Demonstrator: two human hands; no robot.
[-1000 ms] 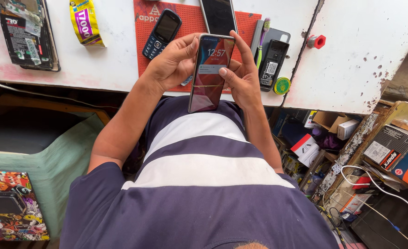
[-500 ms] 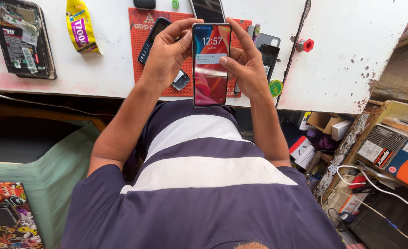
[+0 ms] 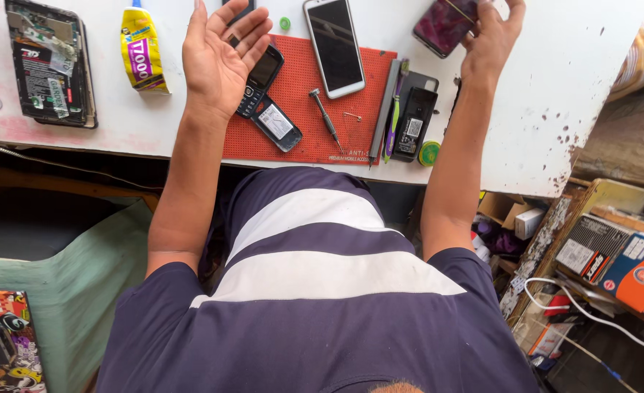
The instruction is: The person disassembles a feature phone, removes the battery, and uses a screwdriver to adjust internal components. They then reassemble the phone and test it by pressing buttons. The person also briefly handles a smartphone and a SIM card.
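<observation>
My right hand (image 3: 491, 35) grips a smartphone (image 3: 444, 26) with a red patterned lit screen, held out over the white table (image 3: 555, 87) at the far right. My left hand (image 3: 220, 52) is palm up with fingers spread and holds nothing. It hovers over the left part of a red work mat (image 3: 303, 138), just above a small dark keypad phone (image 3: 262, 76). On the mat lie an opened phone back (image 3: 277, 122), a screwdriver (image 3: 323, 113) and a white smartphone (image 3: 333, 45) with a dark screen.
A yellow glue tube (image 3: 141, 49) and an opened tablet-like device (image 3: 51, 64) lie at the table's left. A black phone body (image 3: 413, 122), tweezers and pens (image 3: 389, 109) sit by the mat's right edge. Boxes (image 3: 627, 258) and cables crowd the floor at right.
Both hands held the lit smartphone in front of me. Now the left hand has let go and opened, while the right hand has carried the phone away to the far right.
</observation>
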